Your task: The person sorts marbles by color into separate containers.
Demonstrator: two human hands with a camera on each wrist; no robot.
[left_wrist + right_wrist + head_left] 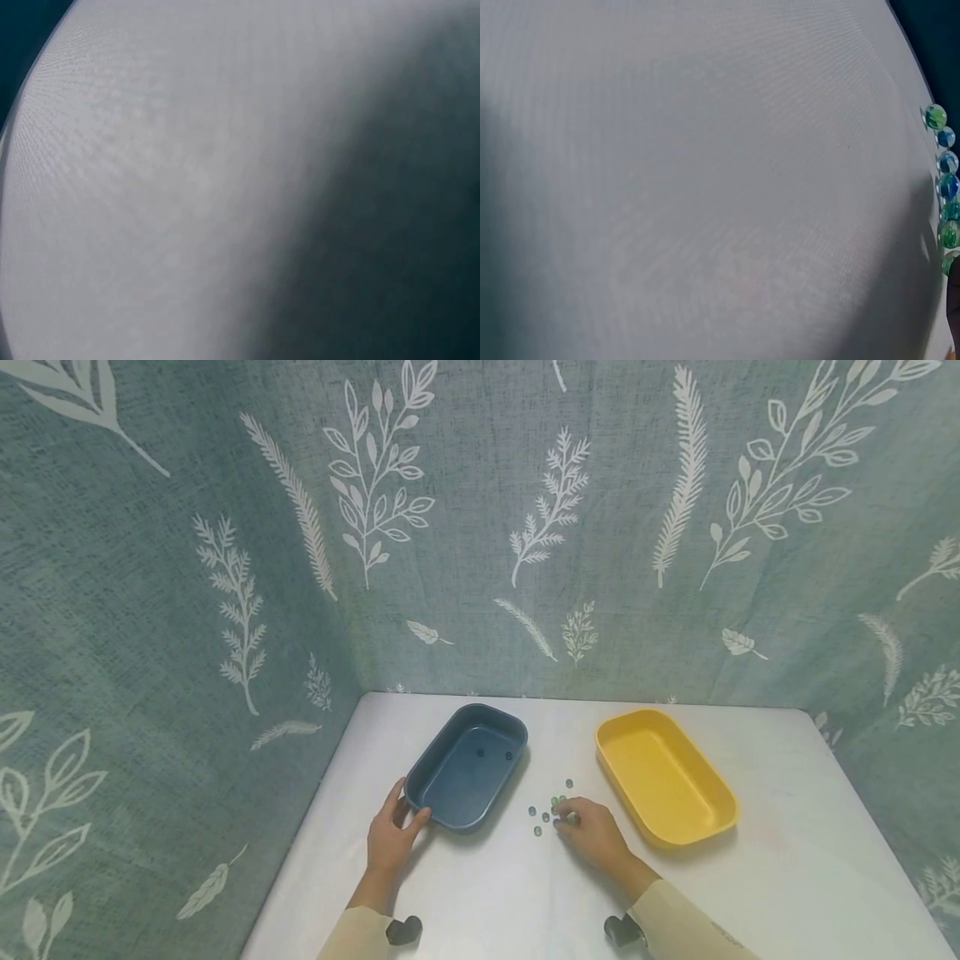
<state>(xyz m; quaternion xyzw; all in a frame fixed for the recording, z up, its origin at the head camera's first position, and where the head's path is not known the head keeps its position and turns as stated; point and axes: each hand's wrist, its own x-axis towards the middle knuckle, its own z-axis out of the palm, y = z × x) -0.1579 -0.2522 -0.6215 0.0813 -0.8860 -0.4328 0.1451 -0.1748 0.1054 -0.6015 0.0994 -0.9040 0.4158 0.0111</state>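
My left hand (390, 842) holds the near left corner of a dark blue tray (429, 752), its thumb on the near side and its fingers along the left side. Two small dark marbles (480, 752) lie in that tray. My right hand (596, 835) is low over a loose group of blue and green glass marbles (537, 831) on the table, fingers bent. A marble shows by its fingertips; whether they pinch it is unclear. In the right wrist view, marbles (935, 116) line the right edge, with a dark fingertip beside the lowest one. The left wrist view shows mostly table and shadow.
A yellow tray (660, 785) stands on the white-covered table (795, 860), to the right of the marbles and the right hand. Leaf-patterned green cloth (465, 527) hangs behind the table and at its sides.
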